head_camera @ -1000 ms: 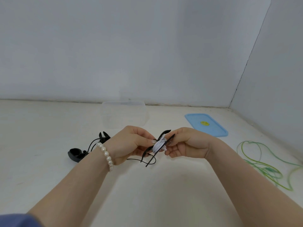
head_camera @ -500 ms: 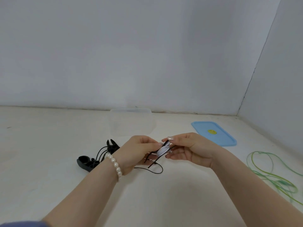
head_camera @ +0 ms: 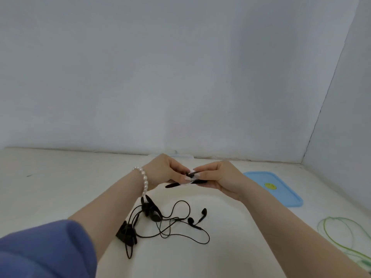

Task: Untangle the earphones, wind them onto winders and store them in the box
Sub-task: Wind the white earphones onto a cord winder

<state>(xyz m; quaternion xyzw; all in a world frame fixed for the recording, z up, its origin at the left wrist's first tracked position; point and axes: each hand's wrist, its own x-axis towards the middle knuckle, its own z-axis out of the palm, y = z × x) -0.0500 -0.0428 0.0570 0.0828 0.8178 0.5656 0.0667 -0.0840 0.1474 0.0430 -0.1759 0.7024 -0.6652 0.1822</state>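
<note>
My left hand (head_camera: 164,171) and my right hand (head_camera: 219,177) meet above the table and both pinch a black winder (head_camera: 186,180) wound with white earphone cord. The fingers hide most of it. Below the hands, black earphones (head_camera: 180,219) lie loose and tangled on the table, with two earbuds at the right of the tangle. Further black winders (head_camera: 128,233) lie at its left end. The clear box (head_camera: 190,156) is almost wholly hidden behind my hands; only a bit of its rim shows.
A blue lid (head_camera: 281,189) with a yellow sticker lies flat to the right. Green earphones (head_camera: 341,235) sprawl at the right edge. White walls close off the table at the back and right.
Both hands have moved away from me towards the box with the winder. The camera has tilted, so the black earphones now lie in full view below the hands.
</note>
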